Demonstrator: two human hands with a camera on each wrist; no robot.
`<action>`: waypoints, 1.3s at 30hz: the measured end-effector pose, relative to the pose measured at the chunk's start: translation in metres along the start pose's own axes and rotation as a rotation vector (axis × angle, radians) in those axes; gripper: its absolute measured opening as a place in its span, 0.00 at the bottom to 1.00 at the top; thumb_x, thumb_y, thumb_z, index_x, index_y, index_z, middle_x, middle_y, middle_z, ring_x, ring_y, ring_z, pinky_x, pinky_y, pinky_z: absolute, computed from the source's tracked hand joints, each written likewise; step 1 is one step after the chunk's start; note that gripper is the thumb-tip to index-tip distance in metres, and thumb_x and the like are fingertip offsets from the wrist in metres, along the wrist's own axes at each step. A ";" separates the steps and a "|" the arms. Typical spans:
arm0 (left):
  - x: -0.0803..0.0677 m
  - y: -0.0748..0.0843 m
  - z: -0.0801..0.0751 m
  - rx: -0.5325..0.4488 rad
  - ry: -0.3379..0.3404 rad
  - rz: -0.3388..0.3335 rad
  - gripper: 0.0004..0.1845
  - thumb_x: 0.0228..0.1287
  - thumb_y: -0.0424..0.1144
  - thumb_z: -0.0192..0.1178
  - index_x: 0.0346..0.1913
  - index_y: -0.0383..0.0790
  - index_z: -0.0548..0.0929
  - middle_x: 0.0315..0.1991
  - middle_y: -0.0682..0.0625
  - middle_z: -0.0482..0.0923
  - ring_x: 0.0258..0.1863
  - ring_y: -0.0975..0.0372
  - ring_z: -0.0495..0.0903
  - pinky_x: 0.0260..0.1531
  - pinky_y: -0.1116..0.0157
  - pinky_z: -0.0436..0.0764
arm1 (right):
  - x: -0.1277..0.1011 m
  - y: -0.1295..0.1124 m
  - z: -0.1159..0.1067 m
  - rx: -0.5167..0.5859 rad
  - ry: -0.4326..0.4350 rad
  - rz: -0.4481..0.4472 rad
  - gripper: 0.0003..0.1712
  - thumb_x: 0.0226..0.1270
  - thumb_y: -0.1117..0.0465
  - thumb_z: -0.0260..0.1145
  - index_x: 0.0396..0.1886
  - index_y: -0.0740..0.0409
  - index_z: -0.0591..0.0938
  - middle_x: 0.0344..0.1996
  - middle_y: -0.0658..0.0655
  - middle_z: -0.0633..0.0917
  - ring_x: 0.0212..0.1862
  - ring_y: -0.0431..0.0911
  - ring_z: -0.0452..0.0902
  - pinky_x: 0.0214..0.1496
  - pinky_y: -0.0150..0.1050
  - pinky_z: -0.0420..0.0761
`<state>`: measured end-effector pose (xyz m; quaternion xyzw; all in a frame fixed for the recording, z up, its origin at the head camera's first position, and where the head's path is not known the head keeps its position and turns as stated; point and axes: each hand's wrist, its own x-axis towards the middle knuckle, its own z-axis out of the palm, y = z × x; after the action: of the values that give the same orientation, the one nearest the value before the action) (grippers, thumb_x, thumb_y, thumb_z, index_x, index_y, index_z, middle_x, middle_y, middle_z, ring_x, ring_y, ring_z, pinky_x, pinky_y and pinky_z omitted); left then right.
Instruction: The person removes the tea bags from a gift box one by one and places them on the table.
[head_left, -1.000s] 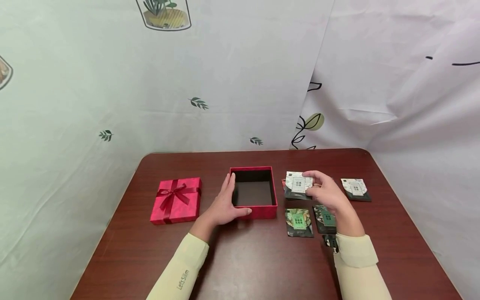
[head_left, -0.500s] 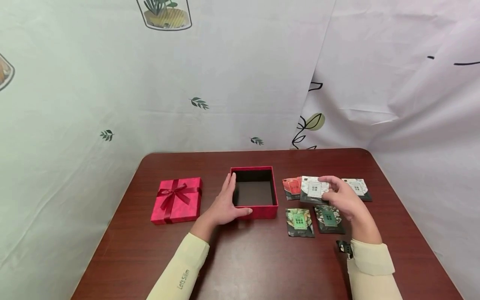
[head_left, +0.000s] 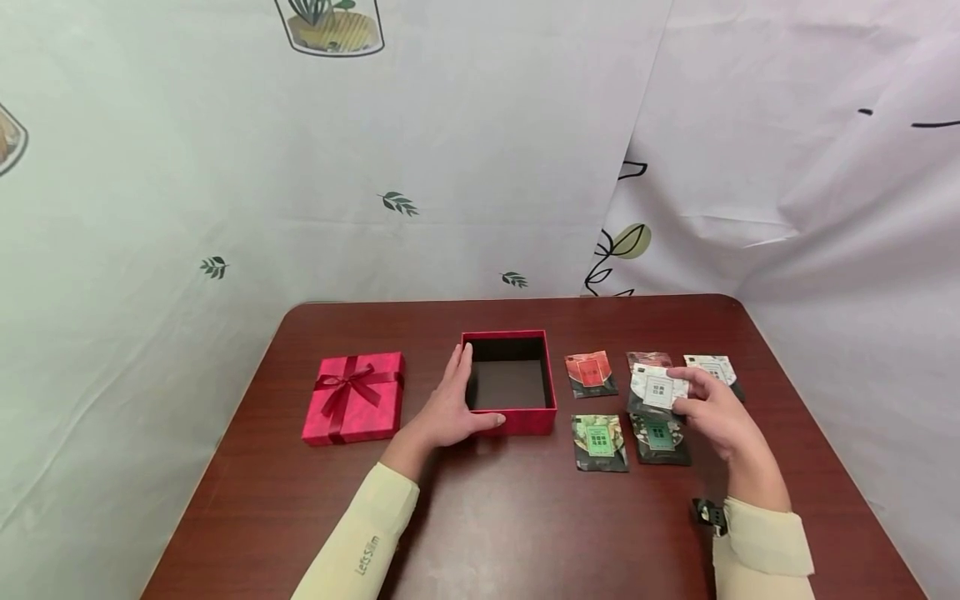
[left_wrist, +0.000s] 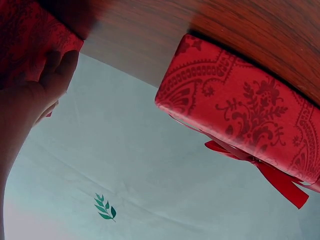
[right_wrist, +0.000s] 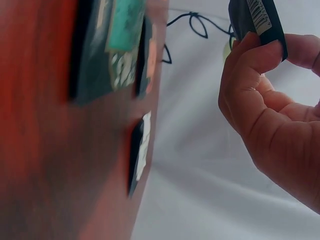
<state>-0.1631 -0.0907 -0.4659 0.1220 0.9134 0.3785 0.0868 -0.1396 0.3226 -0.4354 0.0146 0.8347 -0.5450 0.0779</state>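
My right hand [head_left: 718, 414] pinches a white-and-black sachet [head_left: 657, 388] by its right edge between thumb and fingers. It is held above the table, covering part of a reddish sachet [head_left: 649, 359] and part of a dark green one [head_left: 662, 443]. In the right wrist view the dark back of the held sachet [right_wrist: 259, 21] shows a barcode. My left hand [head_left: 447, 412] rests against the open red box [head_left: 525, 422], straight fingers along its left wall and thumb at its front. The dark inside of the box holds nothing visible.
A red lid [head_left: 360, 400] with a ribbon bow lies left of the box. On the right lie an orange-red sachet [head_left: 590, 372], a green sachet [head_left: 600, 442] and another white sachet [head_left: 712, 367]. A patterned white cloth [head_left: 450, 167] hangs behind the table [head_left: 510, 525].
My right hand has carried the white sachet rightward, from over the orange-red sachet to over the reddish and dark green ones. The orange-red sachet is now uncovered. My left hand stays against the box.
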 end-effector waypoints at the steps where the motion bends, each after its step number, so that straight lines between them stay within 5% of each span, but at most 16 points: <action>1: 0.000 0.000 0.000 0.000 0.000 0.001 0.68 0.47 0.60 0.75 0.81 0.54 0.37 0.80 0.57 0.33 0.77 0.57 0.44 0.64 0.44 0.66 | -0.001 0.002 -0.001 -0.002 0.002 0.004 0.31 0.65 0.76 0.56 0.69 0.71 0.66 0.32 0.59 0.65 0.25 0.43 0.63 0.27 0.37 0.73; 16: -0.001 0.000 0.000 -0.003 -0.005 0.007 0.67 0.49 0.61 0.74 0.81 0.57 0.35 0.80 0.57 0.32 0.77 0.57 0.43 0.65 0.44 0.64 | -0.014 0.028 -0.018 -0.016 0.036 0.061 0.31 0.63 0.77 0.55 0.68 0.74 0.64 0.41 0.63 0.76 0.33 0.41 0.72 0.27 0.36 0.73; 39: 0.001 -0.001 0.001 -0.007 -0.003 0.007 0.67 0.48 0.61 0.74 0.81 0.58 0.35 0.80 0.59 0.32 0.77 0.59 0.42 0.65 0.46 0.65 | -0.032 0.052 -0.039 -0.207 0.099 0.074 0.26 0.67 0.73 0.55 0.66 0.72 0.68 0.38 0.62 0.72 0.35 0.43 0.69 0.32 0.36 0.72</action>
<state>-0.1637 -0.0910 -0.4675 0.1251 0.9116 0.3818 0.0872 -0.1065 0.3815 -0.4628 0.0640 0.8883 -0.4512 0.0577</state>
